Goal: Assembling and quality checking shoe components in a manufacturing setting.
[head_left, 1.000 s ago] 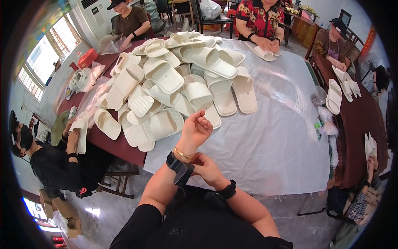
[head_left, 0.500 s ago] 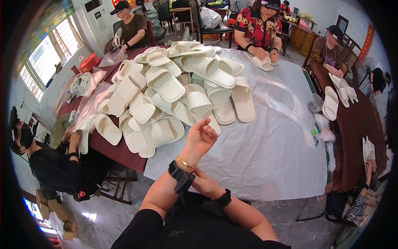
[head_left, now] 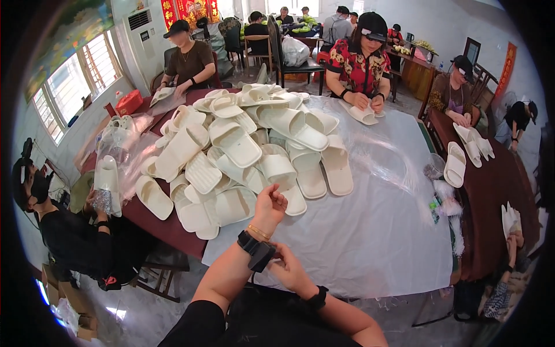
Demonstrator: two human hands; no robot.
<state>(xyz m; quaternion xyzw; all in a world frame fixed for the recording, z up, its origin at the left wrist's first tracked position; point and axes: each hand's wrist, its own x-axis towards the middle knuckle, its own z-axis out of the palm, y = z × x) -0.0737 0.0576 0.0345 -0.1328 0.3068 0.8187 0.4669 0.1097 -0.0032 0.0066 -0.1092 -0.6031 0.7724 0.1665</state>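
One device [head_left: 262, 257] is already strapped on your left wrist [head_left: 263, 224]; right hand [head_left: 289, 272] is at it, grip I cannot tell; left hand [head_left: 269, 205] has empty, loosely curled fingers; slippers [head_left: 238, 144] lie heaped, none taken up

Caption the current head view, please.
Left hand, wearing a black wrist device, before piled slippers; right hand beside the device.

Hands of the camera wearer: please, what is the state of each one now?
Left hand: half open, fingers loosely curled, nothing visible in it.
Right hand: partly curled at the black wrist device; whether it grips cannot be told.
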